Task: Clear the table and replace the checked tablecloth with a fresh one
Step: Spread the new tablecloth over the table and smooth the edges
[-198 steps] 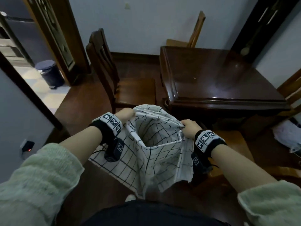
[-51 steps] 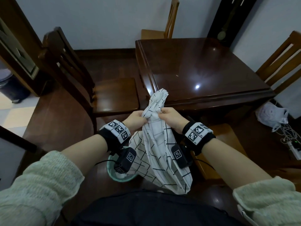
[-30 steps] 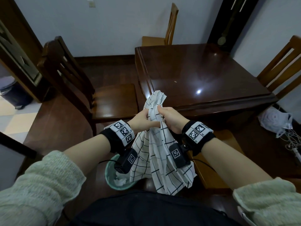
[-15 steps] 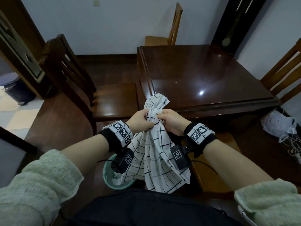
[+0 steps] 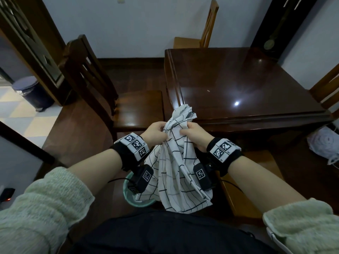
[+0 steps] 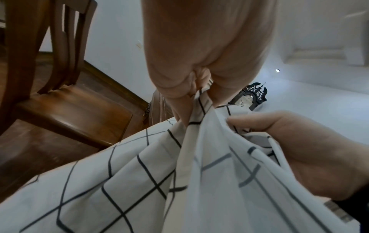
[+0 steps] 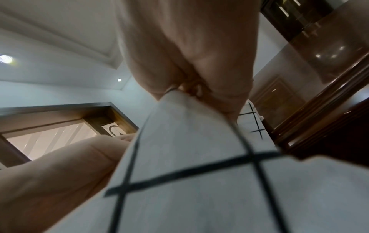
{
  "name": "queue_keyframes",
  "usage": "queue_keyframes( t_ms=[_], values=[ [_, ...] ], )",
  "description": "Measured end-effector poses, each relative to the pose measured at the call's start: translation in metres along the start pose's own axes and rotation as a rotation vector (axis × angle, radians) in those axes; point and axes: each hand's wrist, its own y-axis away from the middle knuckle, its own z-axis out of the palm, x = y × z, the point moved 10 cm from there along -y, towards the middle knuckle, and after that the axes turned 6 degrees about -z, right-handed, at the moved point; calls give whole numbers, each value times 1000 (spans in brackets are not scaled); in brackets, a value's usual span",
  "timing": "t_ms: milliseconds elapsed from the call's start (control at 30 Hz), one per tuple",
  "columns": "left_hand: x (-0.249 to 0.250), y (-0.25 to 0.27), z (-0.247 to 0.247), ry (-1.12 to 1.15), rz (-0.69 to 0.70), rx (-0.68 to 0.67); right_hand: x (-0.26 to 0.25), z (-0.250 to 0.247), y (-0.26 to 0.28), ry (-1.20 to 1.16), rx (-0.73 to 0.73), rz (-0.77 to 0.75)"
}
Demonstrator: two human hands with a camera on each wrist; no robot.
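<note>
The white checked tablecloth (image 5: 176,165) is bunched into a hanging bundle in front of me, its gathered top sticking up between my hands. My left hand (image 5: 156,133) grips the cloth (image 6: 199,173) on its left side, fingers curled into the folds. My right hand (image 5: 194,133) grips the cloth (image 7: 189,149) on its right side at the same height. The dark wooden table (image 5: 247,85) stands bare just beyond the bundle, with only a small speck on its top.
A dark wooden chair (image 5: 102,92) stands left of the table. A lighter chair (image 5: 203,33) is at the far side, another (image 5: 328,92) at the right. A teal bin (image 5: 135,197) sits on the floor under the cloth. A white bag (image 5: 324,142) lies at right.
Over the earlier frames the cloth went from spread open between my hands to gathered into a bundle. In the last second both hands shifted only slightly on it.
</note>
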Motion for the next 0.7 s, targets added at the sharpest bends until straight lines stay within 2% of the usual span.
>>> queue_keyframes(
  t_ms=[67, 133, 333, 433, 533, 633, 700],
  values=[
    [-2, 1, -6, 31, -14, 34, -1, 14, 7, 62, -133, 2],
    [-5, 1, -8, 83, -29, 67, 4, 23, 13, 141, -204, 23],
    [-14, 4, -7, 184, -60, 101, -1, 21, 16, 162, -122, -86],
    [-17, 6, -2, 270, -90, 16, 1, 14, 20, 65, -83, -77],
    [-20, 8, 8, 296, -85, -151, 3, 13, 21, -45, -50, -61],
    [-20, 18, 20, 203, -81, -305, 3, 16, 22, -78, -49, -33],
    [-24, 26, 23, 107, -112, -345, 0, 21, 24, -88, -59, -24]
  ],
)
